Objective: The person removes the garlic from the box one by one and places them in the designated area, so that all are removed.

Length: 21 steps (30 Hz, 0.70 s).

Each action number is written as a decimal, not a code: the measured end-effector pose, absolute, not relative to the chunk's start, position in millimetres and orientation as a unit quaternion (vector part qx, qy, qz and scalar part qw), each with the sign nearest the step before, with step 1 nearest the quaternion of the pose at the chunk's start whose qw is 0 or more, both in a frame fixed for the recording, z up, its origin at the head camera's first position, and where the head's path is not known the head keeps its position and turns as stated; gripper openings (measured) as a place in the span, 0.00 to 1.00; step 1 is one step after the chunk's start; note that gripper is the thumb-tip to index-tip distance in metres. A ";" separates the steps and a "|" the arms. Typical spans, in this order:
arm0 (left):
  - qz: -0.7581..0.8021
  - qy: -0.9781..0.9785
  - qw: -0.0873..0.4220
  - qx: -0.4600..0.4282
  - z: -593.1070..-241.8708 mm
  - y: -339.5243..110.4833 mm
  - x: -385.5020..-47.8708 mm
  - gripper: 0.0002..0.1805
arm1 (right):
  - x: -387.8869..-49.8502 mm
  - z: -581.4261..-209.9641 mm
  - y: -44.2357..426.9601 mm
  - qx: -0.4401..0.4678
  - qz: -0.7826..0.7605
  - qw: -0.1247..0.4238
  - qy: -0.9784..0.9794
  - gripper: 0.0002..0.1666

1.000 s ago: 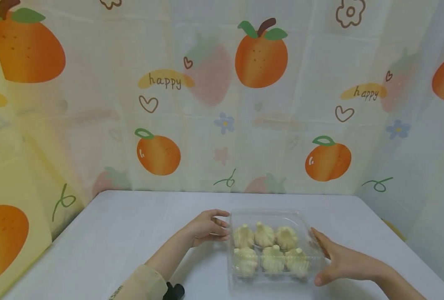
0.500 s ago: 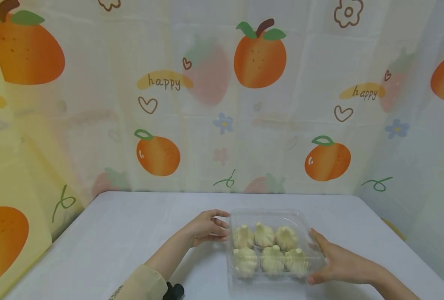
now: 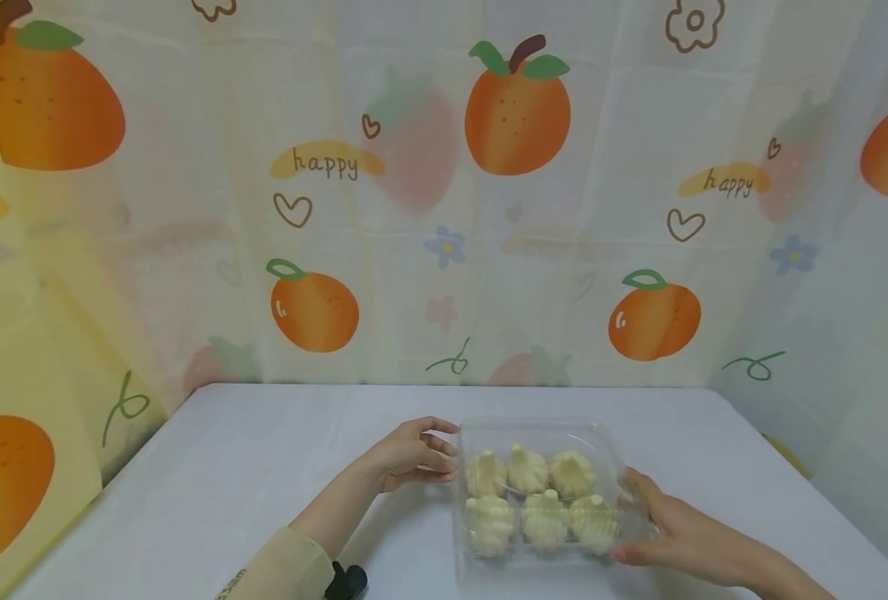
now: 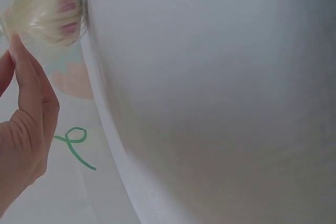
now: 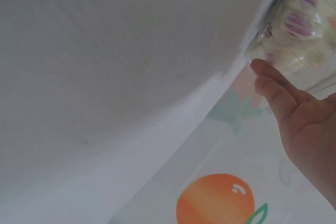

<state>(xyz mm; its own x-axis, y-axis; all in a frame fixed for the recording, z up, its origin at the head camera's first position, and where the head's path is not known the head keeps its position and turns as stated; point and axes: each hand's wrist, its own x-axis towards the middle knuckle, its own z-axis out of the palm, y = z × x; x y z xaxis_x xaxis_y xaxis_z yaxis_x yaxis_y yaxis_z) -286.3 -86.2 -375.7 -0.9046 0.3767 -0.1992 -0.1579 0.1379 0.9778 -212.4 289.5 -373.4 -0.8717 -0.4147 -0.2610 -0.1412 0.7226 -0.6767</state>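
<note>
A clear plastic clamshell box sits on the white table, its lid down over several pale garlic bulbs in two rows. My left hand is at its left side, fingertips touching the wall with the fingers fairly straight. At the right side, my right hand has its thumb at the front corner and its fingers along the wall. Part of those fingers is hidden in the head view. The left wrist view shows my left hand beside a bulb with purple streaks; the right wrist view shows straight right fingers against the box.
The white table reaches back to a curtain printed with oranges, hearts and "happy". A yellowish curtain panel borders the left side. A black wrist device shows below my left sleeve.
My right thumb has slid left along the box's front right corner, and that hand has come slightly lower. The left hand and the box stay nearly in place.
</note>
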 end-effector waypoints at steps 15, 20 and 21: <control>0.650 0.727 0.205 0.079 -375.5 -85.3 -288.2 0.31 | -208.5 -375.8 287.8 -0.155 -0.353 0.219 0.896 0.58; 0.648 0.730 0.205 0.079 -375.0 -85.0 -288.9 0.31 | -208.2 -376.3 290.0 -0.173 -0.349 0.219 0.894 0.57; 0.647 0.730 0.205 0.079 -375.0 -85.0 -288.9 0.31 | -208.0 -376.4 290.6 -0.180 -0.348 0.219 0.893 0.56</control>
